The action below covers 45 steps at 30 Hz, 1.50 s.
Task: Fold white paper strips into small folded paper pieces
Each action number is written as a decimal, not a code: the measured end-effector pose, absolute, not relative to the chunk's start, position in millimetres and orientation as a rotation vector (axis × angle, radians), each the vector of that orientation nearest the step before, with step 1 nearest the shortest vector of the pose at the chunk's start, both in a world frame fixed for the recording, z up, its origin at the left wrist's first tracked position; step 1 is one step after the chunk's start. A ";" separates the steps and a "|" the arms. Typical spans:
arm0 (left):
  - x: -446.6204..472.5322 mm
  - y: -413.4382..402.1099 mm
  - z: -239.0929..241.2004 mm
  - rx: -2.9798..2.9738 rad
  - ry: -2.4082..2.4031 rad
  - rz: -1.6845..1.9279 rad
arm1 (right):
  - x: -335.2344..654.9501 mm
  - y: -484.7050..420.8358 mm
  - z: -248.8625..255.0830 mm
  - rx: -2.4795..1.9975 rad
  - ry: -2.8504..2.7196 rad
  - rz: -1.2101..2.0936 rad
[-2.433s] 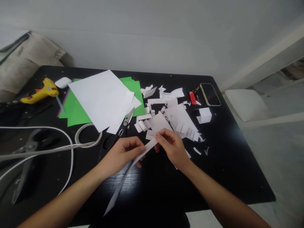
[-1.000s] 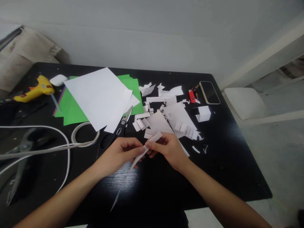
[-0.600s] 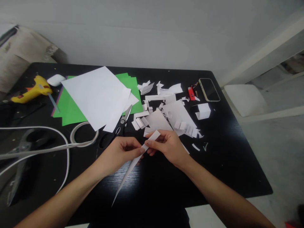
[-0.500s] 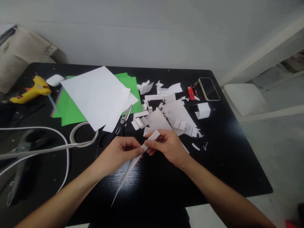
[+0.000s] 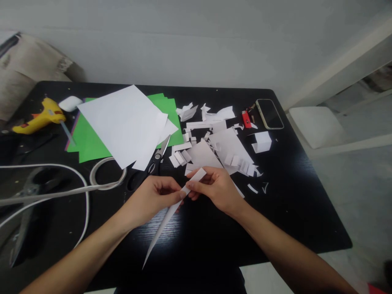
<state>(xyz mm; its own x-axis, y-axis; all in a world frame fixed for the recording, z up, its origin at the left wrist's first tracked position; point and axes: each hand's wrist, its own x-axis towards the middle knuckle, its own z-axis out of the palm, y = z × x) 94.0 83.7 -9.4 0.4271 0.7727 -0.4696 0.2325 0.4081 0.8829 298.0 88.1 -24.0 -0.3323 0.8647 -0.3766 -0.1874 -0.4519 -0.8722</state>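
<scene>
My left hand (image 5: pixel 161 197) and right hand (image 5: pixel 216 190) both pinch one narrow white paper strip (image 5: pixel 167 218); I see black-handled metal scissors (image 5: pixel 154 162) just on the left hand's far side.

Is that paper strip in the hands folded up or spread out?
Spread out: the strip runs in one long length from the right hand, past the left hand, to its low end. Small creases: cannot tell.

No text, label, brand or number can be read anywhere.
</scene>
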 end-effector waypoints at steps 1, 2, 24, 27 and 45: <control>93.8 83.4 -9.5 1.130 1.113 0.450 | 297.9 87.9 -24.2 -1.156 -0.972 1.863; 93.6 82.9 -9.7 1.119 1.106 0.454 | 297.7 87.6 -24.6 -1.156 -0.971 1.861; 95.1 80.9 -12.1 1.072 1.055 0.504 | 296.2 86.9 -25.4 -1.144 -0.958 1.859; 95.1 80.4 -12.5 1.078 1.055 0.507 | 296.8 87.2 -25.7 -1.153 -0.974 1.856; 91.2 81.7 -10.2 1.096 1.062 0.470 | 305.8 95.5 -22.3 -1.199 -0.942 1.719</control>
<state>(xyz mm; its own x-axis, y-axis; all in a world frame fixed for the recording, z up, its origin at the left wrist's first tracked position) 91.2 81.7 -10.2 0.4574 0.7625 -0.4575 0.1738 0.4279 0.8870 305.8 95.5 -22.3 -0.2115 0.9150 -0.3435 -0.2025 -0.3848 -0.9005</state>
